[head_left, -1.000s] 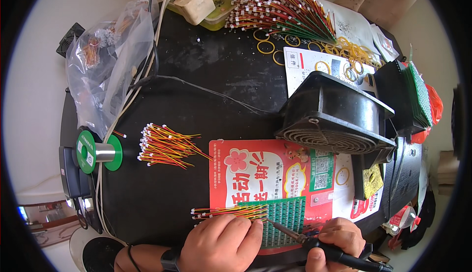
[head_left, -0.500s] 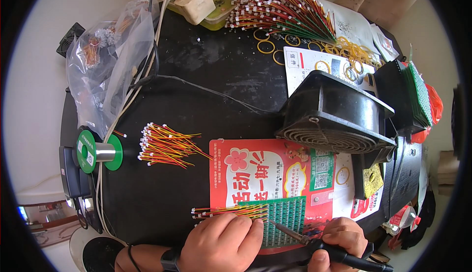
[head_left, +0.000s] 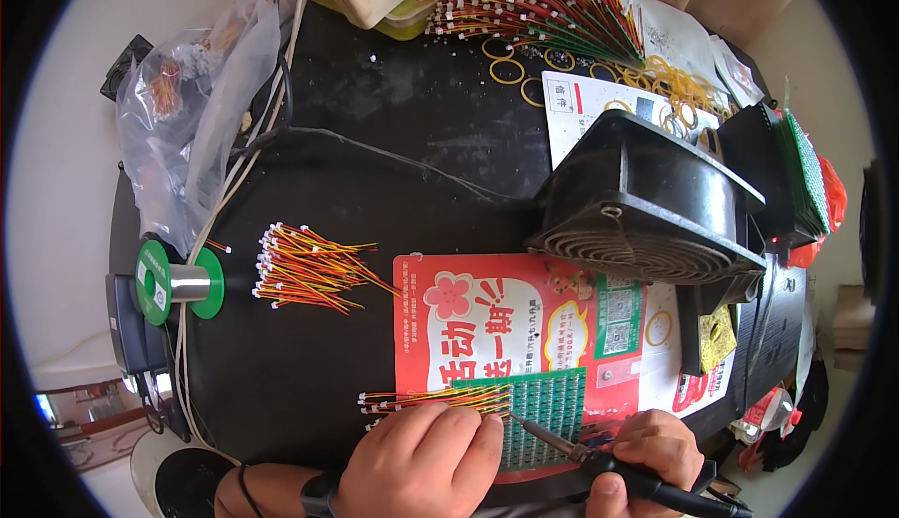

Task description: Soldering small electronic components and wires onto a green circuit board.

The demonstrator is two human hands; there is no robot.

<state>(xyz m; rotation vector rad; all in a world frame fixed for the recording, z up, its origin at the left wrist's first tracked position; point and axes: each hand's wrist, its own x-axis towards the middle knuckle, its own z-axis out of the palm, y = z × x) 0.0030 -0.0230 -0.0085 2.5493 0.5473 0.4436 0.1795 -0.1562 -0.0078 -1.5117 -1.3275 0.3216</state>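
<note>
My right hand (head_left: 655,457) is closed around the black handle of a soldering iron (head_left: 552,441). The iron's tip is at the row where red and yellow wires (head_left: 468,398) meet a green circuit board (head_left: 548,415). My left hand (head_left: 421,462) rests at the board's left side, thumb and fingers pressed together by the wire ends. What it pinches looks like a wire, mostly hidden under the fingers. Several wires lie side by side from the board leftward, with white connectors at their far ends. Under the board is a red and white printed sheet (head_left: 412,331).
A pile of connector wires (head_left: 309,270) lies left of the sheet, beside a solder spool (head_left: 187,284). A black fan (head_left: 655,199) stands at the right, near a yellow sponge (head_left: 716,340). Farther back are rubber bands (head_left: 506,71), a large wired-board bundle (head_left: 543,12) and a plastic bag (head_left: 192,143).
The whole view has shifted slightly. Both hands keep nearly the same pose, and the iron's tip has moved a little up and left along the wire ends.
</note>
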